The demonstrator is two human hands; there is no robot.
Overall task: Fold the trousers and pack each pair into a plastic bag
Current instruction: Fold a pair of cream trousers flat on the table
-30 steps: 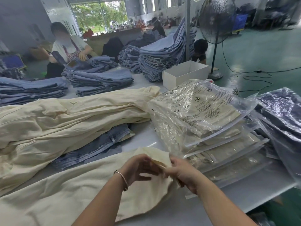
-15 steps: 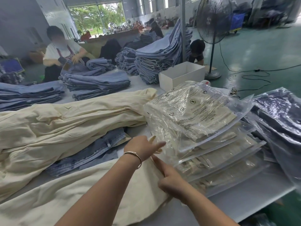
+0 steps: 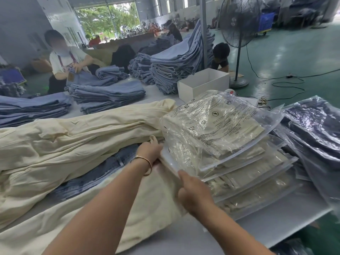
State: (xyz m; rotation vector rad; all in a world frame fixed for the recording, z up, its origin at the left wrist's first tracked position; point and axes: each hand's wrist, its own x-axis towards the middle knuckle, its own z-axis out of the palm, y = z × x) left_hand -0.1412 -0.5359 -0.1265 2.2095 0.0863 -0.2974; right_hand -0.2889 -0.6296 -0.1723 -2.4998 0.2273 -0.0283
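A stack of clear plastic bags holding folded cream trousers [image 3: 230, 137] stands on the right of the white table [image 3: 184, 238]. My left hand [image 3: 149, 150], with a bracelet on its wrist, grips the stack's far left corner; its fingertips are hidden under the plastic. My right hand [image 3: 192, 193] holds the near left corner, thumb on top of a bag's edge. The upper bags tilt up on the left. A loose pair of cream trousers [image 3: 147, 208] lies flat under my forearms. A long heap of unfolded cream trousers [image 3: 73, 142] lies to the left.
Dark jeans [image 3: 95, 174] stick out from under the cream heap. Bagged dark trousers [image 3: 312, 129] are piled at the far right. Behind stand a white box [image 3: 202, 83], piles of blue jeans [image 3: 108, 94], a floor fan [image 3: 239, 23] and other people at work.
Both hands left the end of the loose cream trousers and moved up and right onto the left edge of the bagged stack, whose upper bags are now raised.
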